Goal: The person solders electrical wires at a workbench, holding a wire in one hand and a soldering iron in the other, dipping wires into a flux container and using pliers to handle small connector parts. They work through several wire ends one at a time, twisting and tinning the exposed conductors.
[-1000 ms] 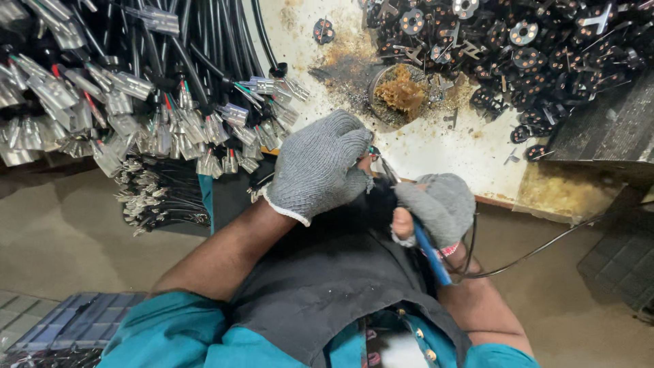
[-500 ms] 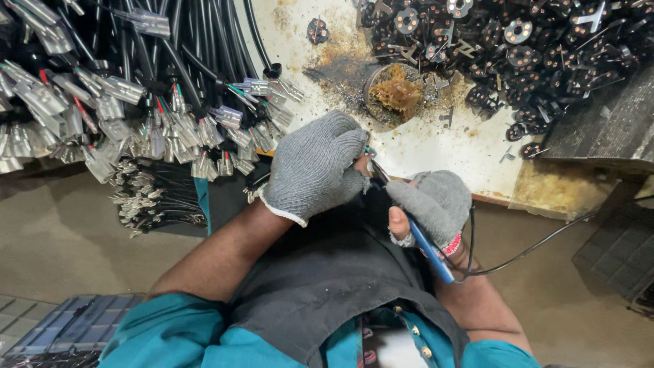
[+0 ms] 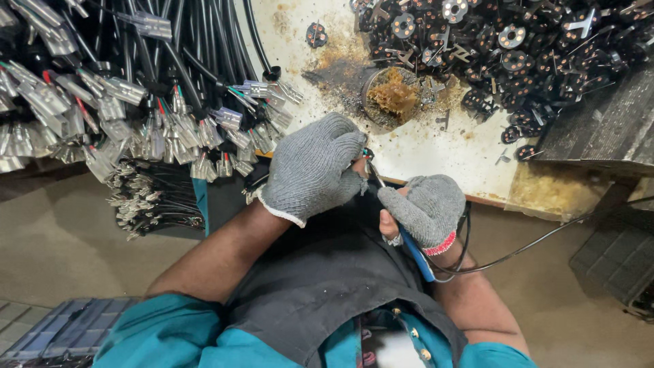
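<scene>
The soldering iron (image 3: 409, 242), gripped like a pen in the gloved right hand (image 3: 426, 211), points toward 11 o'clock at a small part pinched steady by the left hand (image 3: 313, 167), just below the stained table (image 3: 436, 146).

A dense bundle of black cables with silver crimp terminals (image 3: 136, 116) blocks the left. A heap of small black round metal parts (image 3: 518, 48) fills the far right. Between them, the stained white worktop (image 3: 436, 146) lies open, except a round tin of brown paste (image 3: 392, 95).
</scene>
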